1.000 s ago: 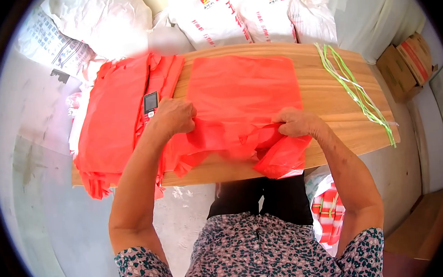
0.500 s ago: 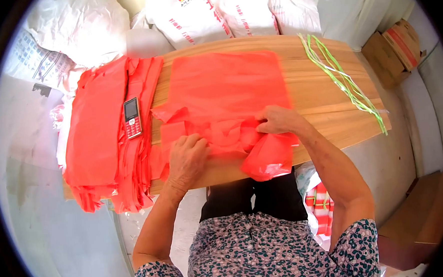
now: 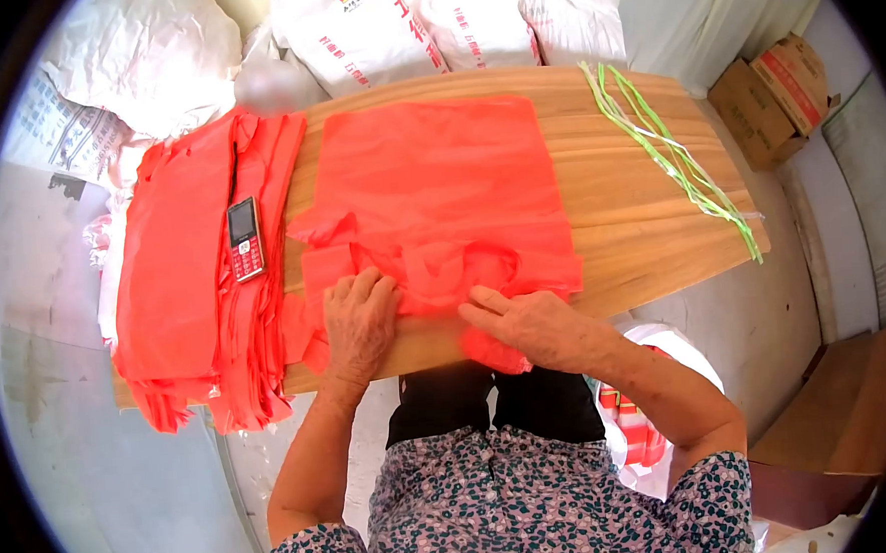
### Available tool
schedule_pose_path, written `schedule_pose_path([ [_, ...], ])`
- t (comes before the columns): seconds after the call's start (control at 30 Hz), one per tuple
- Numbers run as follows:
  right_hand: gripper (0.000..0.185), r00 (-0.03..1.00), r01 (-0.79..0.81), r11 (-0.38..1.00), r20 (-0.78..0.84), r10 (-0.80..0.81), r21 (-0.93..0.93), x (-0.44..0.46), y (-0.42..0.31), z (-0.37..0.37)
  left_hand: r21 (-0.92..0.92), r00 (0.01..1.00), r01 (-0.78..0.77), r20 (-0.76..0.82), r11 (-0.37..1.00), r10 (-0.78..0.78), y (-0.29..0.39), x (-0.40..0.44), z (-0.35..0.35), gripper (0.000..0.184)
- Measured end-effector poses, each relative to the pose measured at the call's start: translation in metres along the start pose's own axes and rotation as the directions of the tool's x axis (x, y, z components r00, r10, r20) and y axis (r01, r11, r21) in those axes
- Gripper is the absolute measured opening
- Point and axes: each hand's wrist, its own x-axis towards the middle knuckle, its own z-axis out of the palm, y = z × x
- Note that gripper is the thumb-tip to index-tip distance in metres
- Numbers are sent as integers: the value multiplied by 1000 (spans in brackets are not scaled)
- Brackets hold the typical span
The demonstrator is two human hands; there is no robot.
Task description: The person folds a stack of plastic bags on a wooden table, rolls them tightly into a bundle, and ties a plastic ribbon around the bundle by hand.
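Observation:
A red plastic bag (image 3: pixel 437 167) lies spread flat on the wooden table, its near end creased, with loops and loose strips. At the bag's near left corner, my left hand (image 3: pixel 360 321) has its fingers bent and closed on the plastic. My right hand (image 3: pixel 536 327) is over the near edge, fingers pointing left and closed on bunched red plastic (image 3: pixel 492 354) that hangs below the table edge. Its thumb side is partly hidden. To the left, a thick stack of red plastic bags (image 3: pixel 177 270) carries a red and black keypad phone (image 3: pixel 245 239).
Green and white ties (image 3: pixel 672 154) lie on the right of the wooden table (image 3: pixel 621 237). White printed sacks (image 3: pixel 360 35) stand behind it. Cardboard boxes (image 3: pixel 765 109) sit on the floor at right. A bag with red and white bundles (image 3: pixel 636 427) is beside my legs.
My right hand has moved left and toward me, drawing the bunched red plastic with it. My left hand stays at the bag's near left corner. The whole view has shifted slightly.

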Motion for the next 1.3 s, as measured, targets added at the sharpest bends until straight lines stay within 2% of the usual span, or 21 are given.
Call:
schedule_pose_path([
  [0.13,28,995,-17,999,97,19,-27,10,1,-1,-4,1000,-2,2,1000,2,2,1,-3,14],
  [0.23,39,961,-68,997,270,54,42,7,10,3,4,1000,7,8,1000,-7,1,1,-1,12],
  [0.33,35,952,-123,988,292,92,90,2,12,3,7,1000,5,-7,1000,-5,1,1,0,11],
  [0.43,28,992,8,960,121,-44,280,-1,36,-19,20,1000,3,6,1000,-3,0,0,0,12],
  [0.5,23,994,-53,873,112,-2,485,6,65,-44,23,1000,1,9,1000,-1,1,0,-1,13],
  [0.53,24,950,-309,776,209,231,549,13,74,-57,23,1000,-1,10,1000,1,1,1,-1,14],
  [0.57,26,842,-537,613,321,433,579,19,85,-67,24,1000,-2,5,1000,2,1,1,0,14],
  [0.63,29,721,-597,326,312,619,733,28,123,-64,28,1000,2,-4,1000,-2,0,-2,0,15],
  [0.67,29,684,-540,392,117,720,745,29,130,-48,30,1000,1,-7,1000,0,0,-2,-1,16],
  [0.73,29,515,-450,534,-281,810,716,35,133,-27,32,1000,-1,-10,999,1,1,0,-2,17],
  [0.83,19,525,-385,774,-571,631,502,20,95,-18,29,1000,1,-14,1000,-1,2,1,-2,16],
  [0.9,16,564,-323,913,-724,397,249,8,49,-14,2,997,33,64,999,-33,2,0,-5,18],
  [0.93,15,641,-291,937,-687,343,196,1,31,-10,-8,994,52,101,999,-51,2,0,-7,19],
  [0.97,14,710,-255,956,-644,287,145,-3,17,-5,-8,997,38,63,999,-37,2,1,-6,18],
  [1.07,17,898,-277,949,-310,310,149,-7,0,16,-3,1000,-12,-14,1000,12,3,3,-3,16],
  [1.17,20,880,-329,907,-263,395,263,-6,0,31,14,1000,-12,11,1000,12,0,0,-2,16],
  [1.27,24,750,-317,850,-437,496,420,10,0,34,12,997,18,77,1000,-19,1,-2,-3,17],
  [1.3,24,756,-281,891,-489,434,357,18,-1,33,18,997,15,72,1000,-16,1,-3,-2,17],
])
